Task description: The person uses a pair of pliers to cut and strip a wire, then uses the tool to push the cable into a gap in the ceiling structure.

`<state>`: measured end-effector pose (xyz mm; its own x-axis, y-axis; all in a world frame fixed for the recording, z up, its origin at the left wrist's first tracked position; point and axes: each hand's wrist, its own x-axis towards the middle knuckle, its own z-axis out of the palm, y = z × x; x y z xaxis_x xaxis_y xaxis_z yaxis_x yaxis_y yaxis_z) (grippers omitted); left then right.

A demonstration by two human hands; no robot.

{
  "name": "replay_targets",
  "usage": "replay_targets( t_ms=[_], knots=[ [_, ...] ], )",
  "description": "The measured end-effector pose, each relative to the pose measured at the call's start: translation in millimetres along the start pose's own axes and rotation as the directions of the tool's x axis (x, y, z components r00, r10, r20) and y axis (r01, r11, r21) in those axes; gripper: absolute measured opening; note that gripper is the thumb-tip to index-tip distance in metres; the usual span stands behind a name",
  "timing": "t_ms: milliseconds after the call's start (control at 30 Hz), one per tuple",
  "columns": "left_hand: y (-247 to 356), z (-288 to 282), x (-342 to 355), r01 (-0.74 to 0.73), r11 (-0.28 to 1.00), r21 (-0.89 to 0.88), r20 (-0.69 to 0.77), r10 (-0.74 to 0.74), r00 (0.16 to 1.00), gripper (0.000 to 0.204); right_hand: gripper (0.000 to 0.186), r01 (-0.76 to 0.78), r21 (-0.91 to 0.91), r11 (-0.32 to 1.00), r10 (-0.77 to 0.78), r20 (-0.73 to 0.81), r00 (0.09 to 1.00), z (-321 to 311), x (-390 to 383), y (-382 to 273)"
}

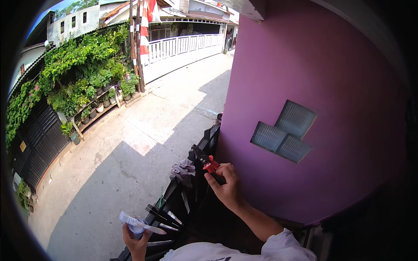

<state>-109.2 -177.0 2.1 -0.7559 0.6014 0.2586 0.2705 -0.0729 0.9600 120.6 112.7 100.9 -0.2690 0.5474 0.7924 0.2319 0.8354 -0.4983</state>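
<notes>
Two bare hands, left hand (136, 243) and right hand (226, 187), no gloves, rings or watch visible. Right forearm bare up to the elbow, ending in a short white sleeve (285, 245), loose and softly creased at its hem. More white fabric of the same shirt (204, 253) along the lower edge, with a small dark mark near its bottom rim.

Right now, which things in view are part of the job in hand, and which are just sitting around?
In use:
- left hand holding a small white-labelled paint tin
- right hand holding a red-handled tool
- black metal fence

Just there:
- grey rag draped on the fence
- purple wall
- potted plants across the lane
</notes>
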Motion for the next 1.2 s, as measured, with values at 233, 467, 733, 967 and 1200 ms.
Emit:
replay_targets(
  t_ms=[233, 467, 733, 967, 1200],
  knots=[
    [-16, 2, 6, -0.003, 0.916, 0.401, 0.046, -0.017, 0.999, 0.076, 0.029, -0.132, 0.048, 0.99, 0.14, -0.31, 0.94, -71, 109, 20],
    [2, 23, 19, -0.036, 0.965, 0.261, 0.176, -0.011, 0.984, 0.069, 0.037, -0.184, -0.061, 0.981, 0.138, -0.442, 0.886, -137, 241, 36],
    [14, 36, 20, 0.031, 0.935, 0.353, 0.125, -0.08, 0.989, 0.072, 0.028, 0.141, -0.581, 0.801, -0.492, -0.506, 0.708, -163, 349, 44],
    [-6, 34, 18, 0.04, 0.964, 0.264, 0.121, -0.074, 0.99, 0.073, 0.026, 0.027, -0.866, 0.499, -0.705, -0.388, 0.593, -166, 373, 33],
    [-11, 35, 16, 0.025, 0.941, 0.337, 0.124, -0.071, 0.99, 0.077, 0.028, 0.004, -0.899, 0.437, -0.741, -0.357, 0.568, -161, 379, 34]
  ],
)
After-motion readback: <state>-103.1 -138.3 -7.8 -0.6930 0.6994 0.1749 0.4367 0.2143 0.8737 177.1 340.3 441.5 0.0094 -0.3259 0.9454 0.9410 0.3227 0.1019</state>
